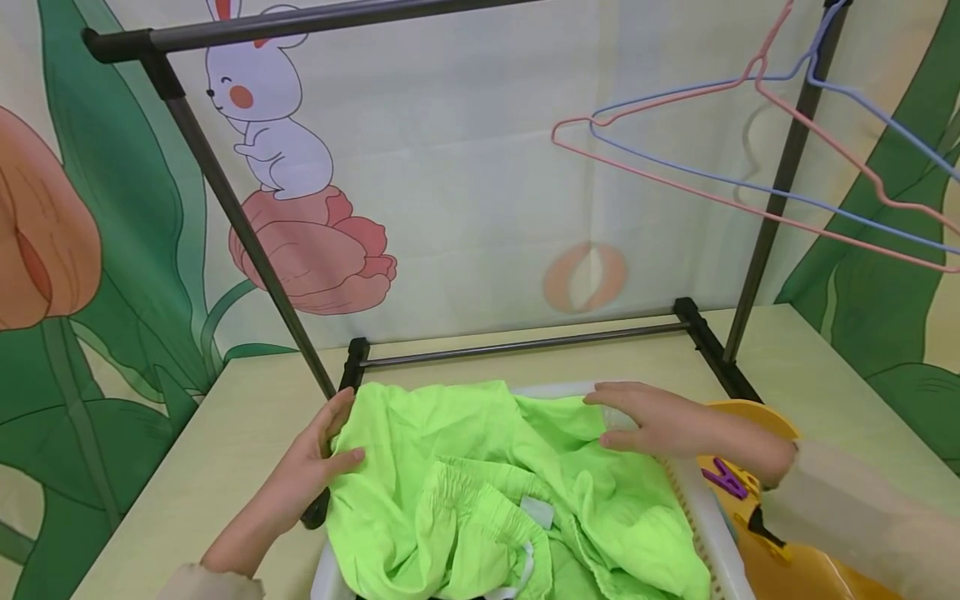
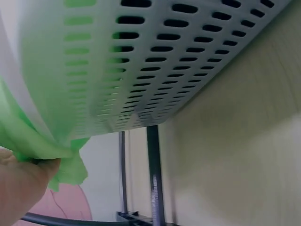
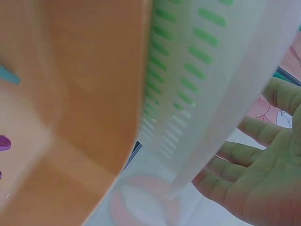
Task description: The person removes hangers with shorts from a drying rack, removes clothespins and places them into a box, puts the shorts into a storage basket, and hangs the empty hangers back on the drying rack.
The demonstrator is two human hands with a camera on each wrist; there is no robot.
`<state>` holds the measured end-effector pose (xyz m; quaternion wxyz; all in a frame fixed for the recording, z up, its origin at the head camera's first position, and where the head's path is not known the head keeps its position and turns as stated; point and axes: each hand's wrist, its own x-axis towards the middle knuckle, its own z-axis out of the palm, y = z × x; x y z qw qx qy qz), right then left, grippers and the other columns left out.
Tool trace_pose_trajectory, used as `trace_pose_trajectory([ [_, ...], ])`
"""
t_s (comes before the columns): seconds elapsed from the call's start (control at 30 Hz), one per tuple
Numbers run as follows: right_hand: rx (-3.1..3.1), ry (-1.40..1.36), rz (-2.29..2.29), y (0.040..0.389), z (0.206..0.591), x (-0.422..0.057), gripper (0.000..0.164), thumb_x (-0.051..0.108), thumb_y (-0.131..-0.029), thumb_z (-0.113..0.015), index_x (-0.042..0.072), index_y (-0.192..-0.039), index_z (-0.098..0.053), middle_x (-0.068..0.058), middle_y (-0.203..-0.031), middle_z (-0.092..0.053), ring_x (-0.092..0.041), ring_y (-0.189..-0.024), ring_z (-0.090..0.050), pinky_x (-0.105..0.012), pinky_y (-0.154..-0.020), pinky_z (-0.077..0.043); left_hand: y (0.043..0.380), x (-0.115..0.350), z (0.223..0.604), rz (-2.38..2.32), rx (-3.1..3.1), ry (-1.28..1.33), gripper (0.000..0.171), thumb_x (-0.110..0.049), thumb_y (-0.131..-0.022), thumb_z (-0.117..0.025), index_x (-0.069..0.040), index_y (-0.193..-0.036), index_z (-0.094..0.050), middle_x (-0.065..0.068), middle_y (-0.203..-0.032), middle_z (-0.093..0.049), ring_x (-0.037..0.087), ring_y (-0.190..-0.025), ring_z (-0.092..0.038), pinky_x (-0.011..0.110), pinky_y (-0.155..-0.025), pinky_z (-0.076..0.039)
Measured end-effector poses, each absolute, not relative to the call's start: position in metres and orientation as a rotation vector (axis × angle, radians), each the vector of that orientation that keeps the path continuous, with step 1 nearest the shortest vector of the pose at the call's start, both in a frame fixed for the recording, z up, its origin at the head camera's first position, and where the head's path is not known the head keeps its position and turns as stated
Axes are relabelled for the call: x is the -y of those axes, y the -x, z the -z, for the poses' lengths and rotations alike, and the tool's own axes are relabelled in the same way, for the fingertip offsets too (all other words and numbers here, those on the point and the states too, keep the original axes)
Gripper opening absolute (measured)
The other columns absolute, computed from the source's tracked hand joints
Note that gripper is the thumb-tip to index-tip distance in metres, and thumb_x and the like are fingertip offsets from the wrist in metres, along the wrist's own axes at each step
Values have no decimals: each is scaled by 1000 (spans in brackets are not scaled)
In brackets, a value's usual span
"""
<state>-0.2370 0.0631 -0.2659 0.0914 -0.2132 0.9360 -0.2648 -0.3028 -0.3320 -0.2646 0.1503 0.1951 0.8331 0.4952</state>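
A bright green garment [image 1: 420, 425] with a gathered elastic waistband, a white label and a white drawstring lies heaped in a white plastic basket [image 1: 723, 542]. At its far left corner my left hand [image 1: 300, 475] pinches the fabric, thumb in front and fingers behind. The left wrist view shows the held green cloth [image 2: 70, 167] draped over the slotted basket wall [image 2: 160, 75]. My right hand [image 1: 663, 421] hovers over the basket's far right part, fingers extended and apart. In the right wrist view this hand [image 3: 254, 165] holds nothing, beside the basket rim.
A black clothes rack [image 1: 243, 217] stands behind the basket on the pale table [image 1: 187, 467]. A pink hanger [image 1: 825, 137] and a blue hanger [image 1: 885, 118] hang at right. A yellow container [image 1: 810, 571] with a purple clothespin [image 1: 725, 478] stands right of the basket.
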Motion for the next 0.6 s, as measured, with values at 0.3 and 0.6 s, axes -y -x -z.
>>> trace_pose_trajectory([
  [0.3, -2785, 660, 798, 233, 264, -65, 50, 33, -89, -51, 2, -127, -43, -24, -136, -32, -41, -125, -29, -54, -99, -26, 288, 316, 249, -1195, -2381, -917, 65, 8, -86, -40, -9, -142, -13, 11, -148, -11, 26, -134, -6, 0, -92, -18],
  [0.6, -2758, 640, 840, 230, 272, -65, 52, 31, -88, -52, 2, -129, -41, -24, -138, -30, -40, -126, -28, -54, -101, -25, 267, 294, 243, -801, -2395, -1233, 57, 8, -85, -40, -8, -138, -28, 11, -140, -34, -1, -99, -44, 18, -82, -35],
])
